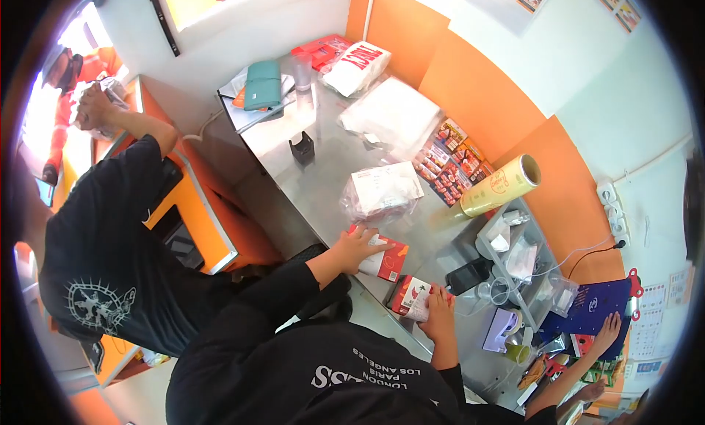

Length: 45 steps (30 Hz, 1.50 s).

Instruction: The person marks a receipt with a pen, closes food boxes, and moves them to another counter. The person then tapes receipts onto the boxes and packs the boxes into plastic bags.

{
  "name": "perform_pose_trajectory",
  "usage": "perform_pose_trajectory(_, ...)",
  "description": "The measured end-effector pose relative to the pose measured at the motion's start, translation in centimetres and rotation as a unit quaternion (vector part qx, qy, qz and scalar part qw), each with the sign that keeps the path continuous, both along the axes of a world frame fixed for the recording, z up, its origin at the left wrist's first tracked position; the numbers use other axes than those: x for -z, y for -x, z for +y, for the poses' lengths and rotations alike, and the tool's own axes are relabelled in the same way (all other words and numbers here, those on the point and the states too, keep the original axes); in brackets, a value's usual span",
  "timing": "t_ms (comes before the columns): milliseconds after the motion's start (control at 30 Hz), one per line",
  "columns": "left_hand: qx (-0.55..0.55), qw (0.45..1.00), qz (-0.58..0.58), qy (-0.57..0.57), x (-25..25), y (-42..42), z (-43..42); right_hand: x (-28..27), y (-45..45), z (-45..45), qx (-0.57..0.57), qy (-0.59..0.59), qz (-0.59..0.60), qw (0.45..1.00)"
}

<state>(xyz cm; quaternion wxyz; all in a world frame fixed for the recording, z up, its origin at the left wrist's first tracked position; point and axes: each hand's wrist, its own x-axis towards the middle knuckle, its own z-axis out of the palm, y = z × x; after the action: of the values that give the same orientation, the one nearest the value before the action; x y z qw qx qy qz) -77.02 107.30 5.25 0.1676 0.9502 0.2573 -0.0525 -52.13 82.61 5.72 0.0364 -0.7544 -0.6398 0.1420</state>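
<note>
Through my feed the left hand (pixel 360 250) holds a red-and-white box (pixel 391 262) at the near edge of the desk (pixel 320 182), fingers spread over it. My right hand (pixel 439 312) grips a second box (pixel 413 296) just beside it, near a black device (pixel 468 276).

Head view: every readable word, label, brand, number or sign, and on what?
"LONDON": wearer's black shirt, upside down.
"PARIS": same shirt.
"LOS ANGELES": same shirt.
"SS": same shirt, larger; rest unclear.
White bag: red letters, unclear.
Too small or blurred: left carton, right carton, white box, film roll, menu sheet, blue board, wall notices.
</note>
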Motion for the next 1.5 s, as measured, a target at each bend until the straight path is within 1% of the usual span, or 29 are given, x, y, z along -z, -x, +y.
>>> perform_pose_trajectory(133,0.015,1.0,0.008,0.002,0.2,-0.8,0.6,-1.3,0.4,0.6,0.017,0.023,0.0,1.0)
perform_pose_trajectory(167,0.026,1.0,0.011,0.008,0.2,-0.9,0.7,-1.6,0.4,1.0,0.02,0.011,0.042,0.999)
perform_pose_trajectory(200,0.017,1.0,0.015,0.015,-0.4,-0.9,0.9,-2.0,0.6,1.2,0.027,-0.001,0.085,0.996)
perform_pose_trajectory(367,-0.017,0.999,0.014,0.038,-1.8,1.1,1.9,-2.8,0.9,5.5,0.017,0.011,0.096,0.995)
perform_pose_trajectory(467,-0.046,0.998,0.015,0.042,-2.4,3.1,2.9,-2.6,1.2,7.6,-0.093,-0.039,0.042,0.994)
perform_pose_trajectory(500,-0.066,0.997,0.016,0.031,-2.7,3.3,2.9,-2.7,0.8,8.4,-0.089,-0.036,0.045,0.994)
perform_pose_trajectory(567,-0.071,0.997,0.021,0.027,-2.4,3.5,2.8,-2.8,-0.2,10.6,-0.131,-0.063,-0.021,0.989)
perform_pose_trajectory(700,-0.089,0.996,0.002,0.029,-1.6,3.4,1.0,-1.2,-4.5,12.7,-0.122,-0.056,-0.036,0.99)
perform_pose_trajectory(767,-0.086,0.995,0.042,0.006,-1.3,2.2,0.6,-1.1,-7.0,14.2,-0.074,-0.031,0.004,0.997)
perform_pose_trajectory(800,-0.055,0.998,-0.003,0.024,-0.7,1.9,0.5,0.9,-8.2,14.4,-0.074,-0.077,-0.008,0.994)
perform_pose_trajectory(867,-0.027,0.998,-0.045,0.033,0.9,1.4,0.1,0.6,-8.5,16.1,-0.049,-0.019,-0.014,0.999)
perform_pose_trajectory(933,-0.024,0.993,-0.116,-0.015,5.7,0.3,-0.7,-0.6,-7.5,15.1,-0.096,-0.111,-0.074,0.986)
perform_pose_trajectory(967,-0.016,0.992,-0.117,-0.032,4.6,-0.2,-1.3,-0.7,-7.2,15.0,-0.039,-0.098,0.014,0.994)
perform_pose_trajectory(1000,-0.017,0.999,-0.023,-0.019,2.5,-0.6,-1.7,1.9,-8.8,14.4,-0.076,-0.116,-0.029,0.99)
perform_pose_trajectory(1033,-0.027,0.999,-0.015,-0.026,3.0,-0.8,-1.9,-2.4,-6.2,14.3,0.024,0.012,-0.027,0.999)
perform_pose_trajectory(1067,-0.029,0.999,-0.009,-0.033,3.6,-1.3,-2.3,-1.2,-6.7,13.9,0.04,0.013,-0.021,0.999)
perform_pose_trajectory(1100,-0.036,0.998,-0.005,-0.052,3.0,-1.0,-2.4,-4.0,-4.6,13.3,0.033,0.036,-0.082,0.995)
perform_pose_trajectory(1133,-0.036,0.997,-0.002,-0.068,2.4,-1.2,-2.8,-2.8,-4.8,13.3,-0.028,0.004,-0.178,0.984)
perform_pose_trajectory(1167,-0.054,0.993,-0.035,-0.1,6.2,-2.0,-2.8,-1.5,-5.2,13.0,-0.081,-0.032,-0.271,0.959)
perform_pose_trajectory(1200,-0.068,0.991,-0.036,-0.11,7.2,-2.3,-2.9,-1.4,-4.2,13.6,-0.092,-0.045,-0.273,0.957)
perform_pose_trajectory(1233,-0.068,0.988,-0.056,-0.13,8.2,-2.6,-2.9,-1.5,-2.9,13.6,-0.115,-0.091,-0.087,0.985)
perform_pose_trajectory(1267,-0.067,0.983,-0.077,-0.15,9.1,-3.0,-3.0,-1.7,-1.6,13.3,-0.135,-0.13,0.101,0.977)
perform_pose_trajectory(1300,-0.073,0.939,-0.168,-0.29,11.7,-3.2,-3.0,-4.2,1.2,13.2,-0.101,0.006,0.183,0.978)
perform_pose_trajectory(1333,-0.077,0.937,-0.169,-0.296,10.2,-3.0,-2.8,-6.4,3.4,13.2,-0.064,0.144,0.261,0.952)
perform_pose_trajectory(1367,-0.045,0.973,-0.115,-0.194,7.3,-2.6,-2.8,-3.7,3.3,12.6,-0.07,0.141,0.258,0.953)
perform_pose_trajectory(1400,-0.011,0.994,-0.061,-0.09,5.0,-2.2,-2.9,1.0,3.0,12.2,-0.194,-0.015,0.166,0.967)
perform_pose_trajectory(1433,-0.015,0.993,-0.063,-0.094,6.7,-2.5,-2.7,3.7,2.9,12.0,-0.309,-0.169,0.068,0.934)
perform_pose_trajectory(1467,-0.038,0.968,-0.14,-0.205,10.0,-3.3,-2.4,4.0,3.3,11.9,-0.313,-0.171,0.065,0.932)
perform_pose_trajectory(1500,-0.048,0.948,-0.177,-0.261,10.3,-3.3,-2.2,4.2,3.8,11.9,-0.305,-0.17,0.055,0.935)
